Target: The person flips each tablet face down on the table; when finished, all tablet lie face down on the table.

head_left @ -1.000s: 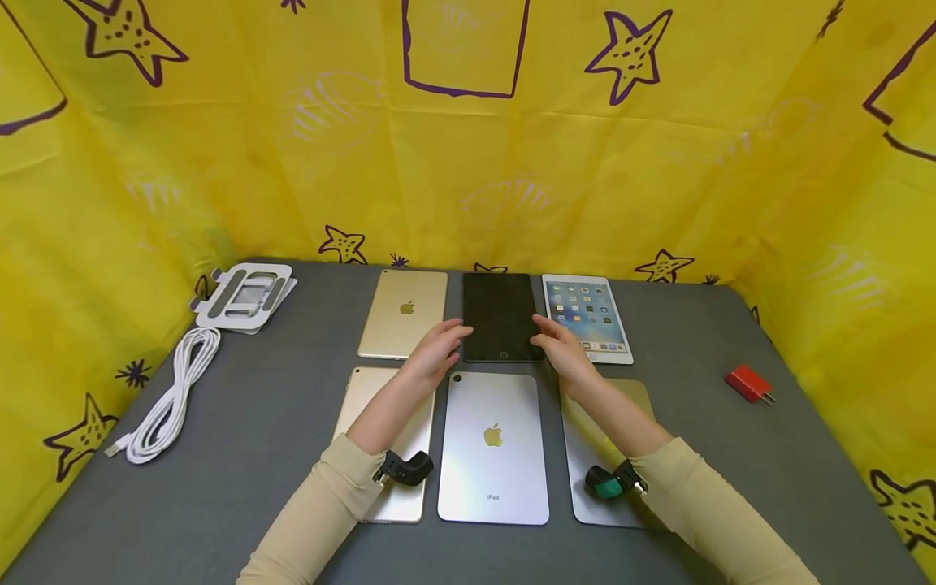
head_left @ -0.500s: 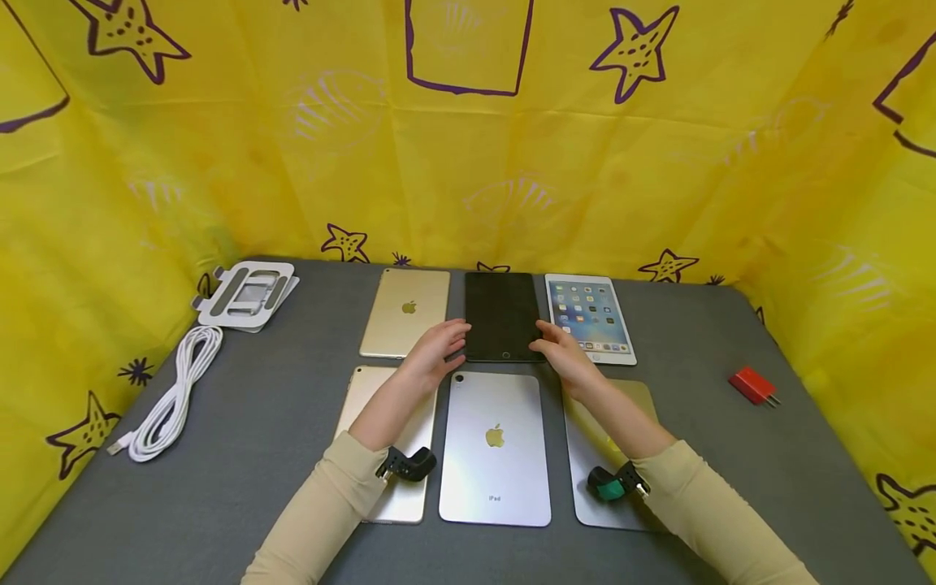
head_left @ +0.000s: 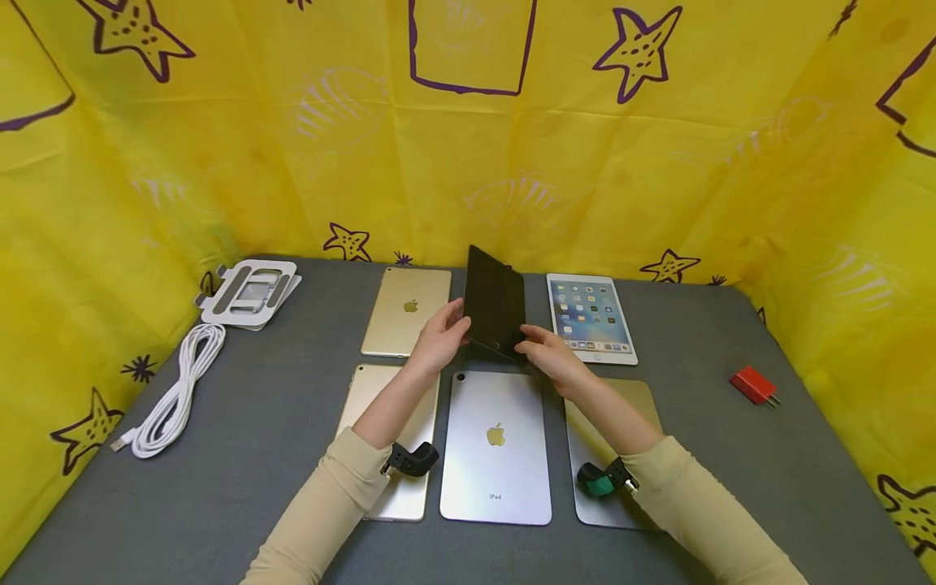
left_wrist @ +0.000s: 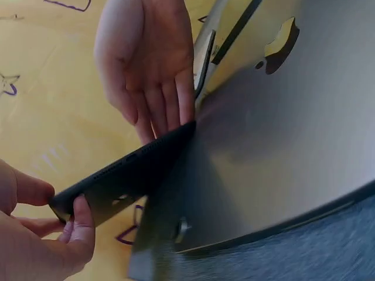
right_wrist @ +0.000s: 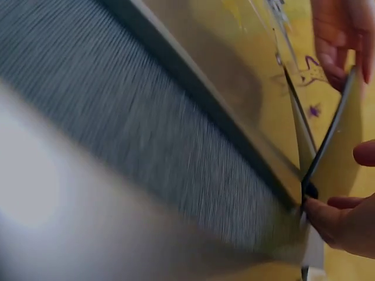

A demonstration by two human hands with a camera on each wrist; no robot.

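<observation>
A black-screened tablet [head_left: 494,302] in the back row's middle leans steeply, left edge off the table, right edge low. My left hand [head_left: 439,337] pinches its raised edge between thumb and fingers; the left wrist view shows this grip on the dark tablet [left_wrist: 126,181] near a corner. My right hand [head_left: 554,357] is at the lower right edge. In the left wrist view its fingers [left_wrist: 161,105] look nearly straight against the tablet's edge, and in the right wrist view its thumb stands apart. Below the hands lies a silver tablet [head_left: 496,471], back up.
Gold-backed tablets lie at back left [head_left: 407,317] and front left [head_left: 409,496], another tablet [head_left: 607,496] at front right. A white tablet [head_left: 592,317] with a lit screen lies back right. A white stand [head_left: 249,292], white cable [head_left: 175,398] and red plug [head_left: 753,385] flank them.
The black-screened tablet lay flat between my hands. Its left edge is now lifted, and my left hand has taken hold of it. My right hand has shifted slightly left.
</observation>
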